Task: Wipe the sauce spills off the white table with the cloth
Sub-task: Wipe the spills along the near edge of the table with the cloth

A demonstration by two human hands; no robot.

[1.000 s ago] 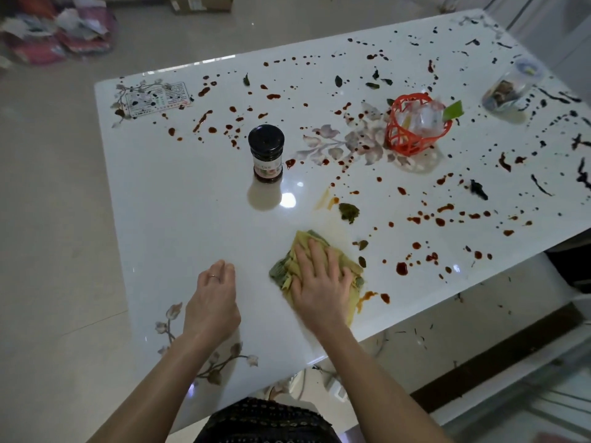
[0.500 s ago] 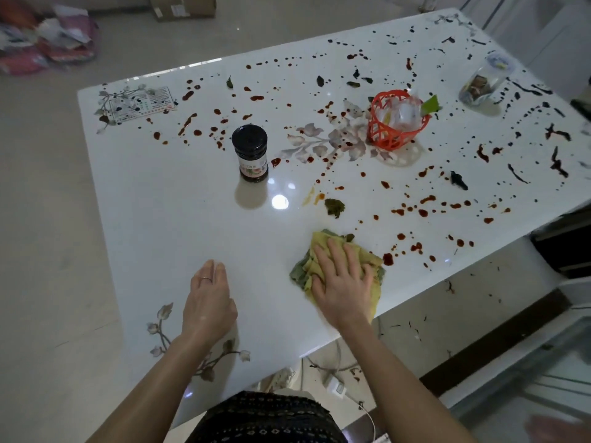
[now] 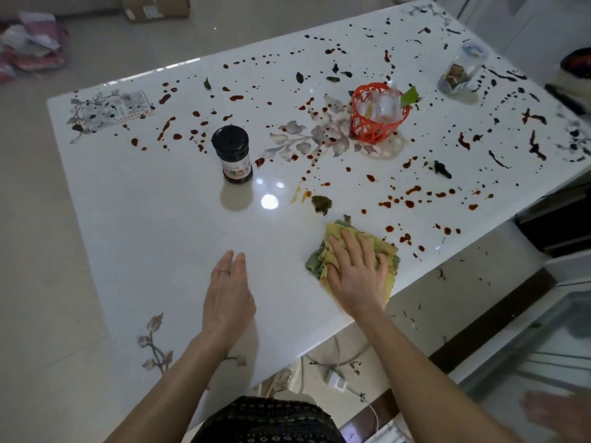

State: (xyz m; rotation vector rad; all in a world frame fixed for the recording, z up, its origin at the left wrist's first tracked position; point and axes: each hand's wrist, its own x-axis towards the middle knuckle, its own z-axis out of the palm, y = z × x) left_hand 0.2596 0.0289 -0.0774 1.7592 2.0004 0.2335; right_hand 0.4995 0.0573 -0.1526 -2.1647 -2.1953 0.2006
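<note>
A glossy white table (image 3: 153,225) is spattered with red sauce spills (image 3: 411,191) across its right and far parts. Dark sauce marks (image 3: 535,145) dot the far right. A greenish blob (image 3: 321,203) lies near the middle. My right hand (image 3: 355,270) presses flat on a crumpled yellow-green cloth (image 3: 388,251) near the table's front edge, just left of several red drops. My left hand (image 3: 228,292) rests flat on bare table to the left, fingers together, holding nothing.
A dark jar (image 3: 232,154) with a black lid stands mid-table. An orange mesh basket (image 3: 377,111) and a tipped clear jar (image 3: 460,71) sit further back. Small dark leaves (image 3: 443,169) lie scattered. Cables and a power strip (image 3: 335,375) lie on the floor below the front edge.
My right hand has slid the cloth to the right along the front edge, over red drops that showed there before. My left hand stays put.
</note>
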